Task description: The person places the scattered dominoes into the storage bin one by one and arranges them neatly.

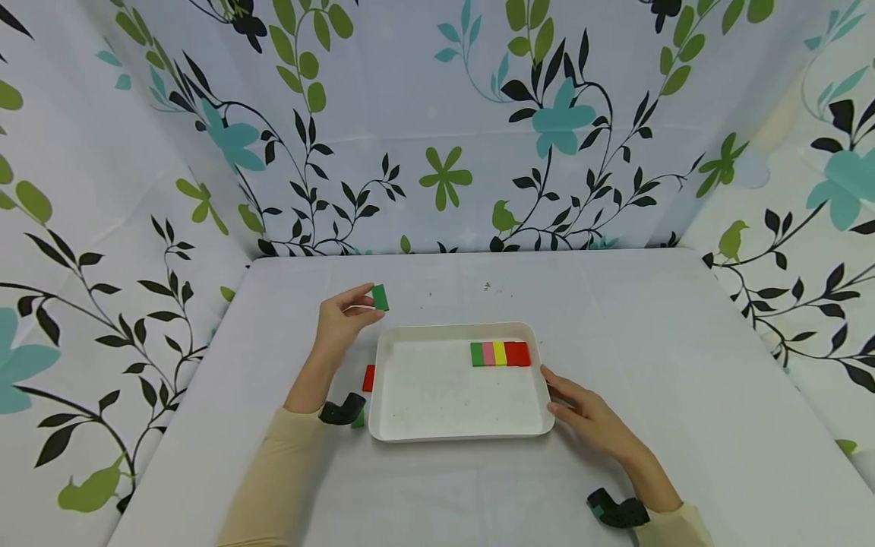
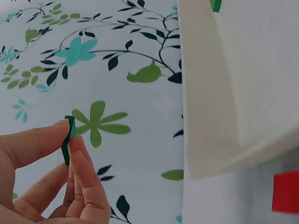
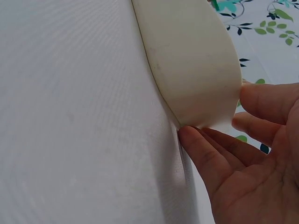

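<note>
My left hand (image 1: pixel 345 319) pinches a small green block (image 1: pixel 380 298) between thumb and fingertips, raised past the back left corner of a white tray (image 1: pixel 424 437). The left wrist view shows the green block (image 2: pixel 68 140) edge-on. At the tray's right side, my right hand (image 1: pixel 581 410) holds the rim, its fingertips on the wall; the right wrist view has the tray wall (image 3: pixel 196 70) between its digits. Inside the tray, at the back right, a row of coloured blocks lies side by side: green (image 1: pixel 477 354), pink (image 1: pixel 488 354), yellow (image 1: pixel 500 354) and red (image 1: pixel 518 354).
Left of the tray lie a red block (image 1: pixel 368 378) and a green block (image 1: pixel 358 419), the green one partly hidden by the black wrist strap (image 1: pixel 343 410). A white cloth covers the table (image 1: pixel 615 304). A leaf-patterned curtain (image 1: pixel 444 99) hangs behind and at both sides.
</note>
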`<action>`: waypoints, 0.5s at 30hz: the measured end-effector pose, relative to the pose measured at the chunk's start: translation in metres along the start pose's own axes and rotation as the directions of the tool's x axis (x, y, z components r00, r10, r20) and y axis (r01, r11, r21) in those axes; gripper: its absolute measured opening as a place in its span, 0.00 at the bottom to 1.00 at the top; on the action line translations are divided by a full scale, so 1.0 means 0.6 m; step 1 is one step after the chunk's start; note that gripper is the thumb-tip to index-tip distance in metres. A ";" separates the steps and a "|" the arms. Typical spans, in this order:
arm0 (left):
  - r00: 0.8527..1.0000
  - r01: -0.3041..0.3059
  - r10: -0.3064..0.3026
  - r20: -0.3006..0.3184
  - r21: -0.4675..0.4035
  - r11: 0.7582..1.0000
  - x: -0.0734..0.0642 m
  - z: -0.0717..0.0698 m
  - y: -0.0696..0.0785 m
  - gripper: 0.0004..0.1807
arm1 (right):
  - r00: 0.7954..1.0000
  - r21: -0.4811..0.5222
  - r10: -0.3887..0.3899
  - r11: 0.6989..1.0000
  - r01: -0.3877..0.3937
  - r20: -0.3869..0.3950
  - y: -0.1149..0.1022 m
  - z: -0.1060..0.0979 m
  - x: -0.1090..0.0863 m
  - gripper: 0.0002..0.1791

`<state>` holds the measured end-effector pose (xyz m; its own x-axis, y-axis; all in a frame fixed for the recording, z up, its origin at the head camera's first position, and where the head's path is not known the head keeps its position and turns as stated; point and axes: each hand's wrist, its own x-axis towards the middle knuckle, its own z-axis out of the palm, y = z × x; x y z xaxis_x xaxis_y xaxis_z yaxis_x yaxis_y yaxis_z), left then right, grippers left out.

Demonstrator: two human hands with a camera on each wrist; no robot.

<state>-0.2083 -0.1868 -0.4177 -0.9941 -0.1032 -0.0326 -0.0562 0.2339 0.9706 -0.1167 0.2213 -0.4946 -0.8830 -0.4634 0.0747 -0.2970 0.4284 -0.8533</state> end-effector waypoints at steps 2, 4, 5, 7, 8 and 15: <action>0.999 -0.005 0.005 0.033 -0.001 1.000 -0.005 0.016 0.009 0.31 | 1.000 0.002 -0.001 1.000 0.001 0.001 0.002 0.001 0.000 0.33; 0.998 -0.005 0.005 0.059 0.002 1.000 -0.008 0.032 0.014 0.31 | 1.000 0.003 -0.001 1.000 0.001 0.001 0.003 0.001 0.000 0.33; 0.998 -0.004 0.004 0.069 0.008 1.000 -0.009 0.040 0.017 0.31 | 1.000 0.001 -0.001 1.000 0.001 0.001 0.004 0.001 0.001 0.33; 0.996 -0.007 0.006 0.086 0.009 1.000 -0.010 0.054 0.020 0.31 | 1.000 -0.002 0.000 1.000 0.000 0.000 0.004 0.002 0.001 0.33; 0.996 -0.006 0.005 0.092 0.006 1.000 -0.010 0.060 0.021 0.31 | 1.000 -0.002 0.000 1.000 0.000 0.000 0.004 0.002 0.000 0.33; 0.988 -0.038 0.033 0.154 0.028 0.999 -0.007 0.107 0.014 0.31 | 1.000 -0.016 0.003 1.000 -0.003 -0.005 0.002 0.001 0.000 0.33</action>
<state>-0.2104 -0.1224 -0.4246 -0.9978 0.0546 -0.0370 -0.0212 0.2651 0.9640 -0.1170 0.2215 -0.4960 -0.8855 -0.4586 0.0750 -0.3004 0.4417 -0.8454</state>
